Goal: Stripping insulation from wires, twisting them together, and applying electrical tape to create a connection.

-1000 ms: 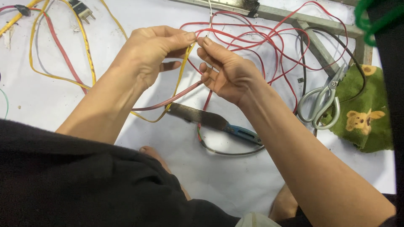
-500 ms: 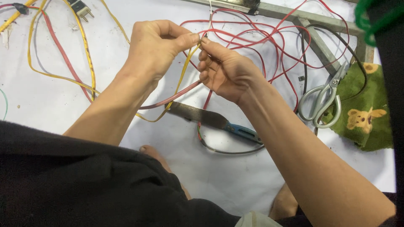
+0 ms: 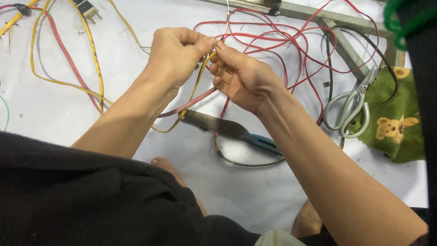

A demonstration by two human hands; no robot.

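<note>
Hands pinching wire ends together above a white sheet.

Left hand and right hand meet fingertip to fingertip at 12 o'clock, each closed in a pinch on the bare tips of a yellow wire and a pink wire that droop toward 7 o'clock. Beneath them at centre lies a flat dull-steel knife with a blue handle, well apart from the hands. Smooth metal scissors rest at 3 o'clock, touching a fuzzy green cloth. Thin red wires loop loosely at 1 o'clock before an angled metal frame. Open white surface remains at 6 o'clock, bounded by two bare feet.
</note>
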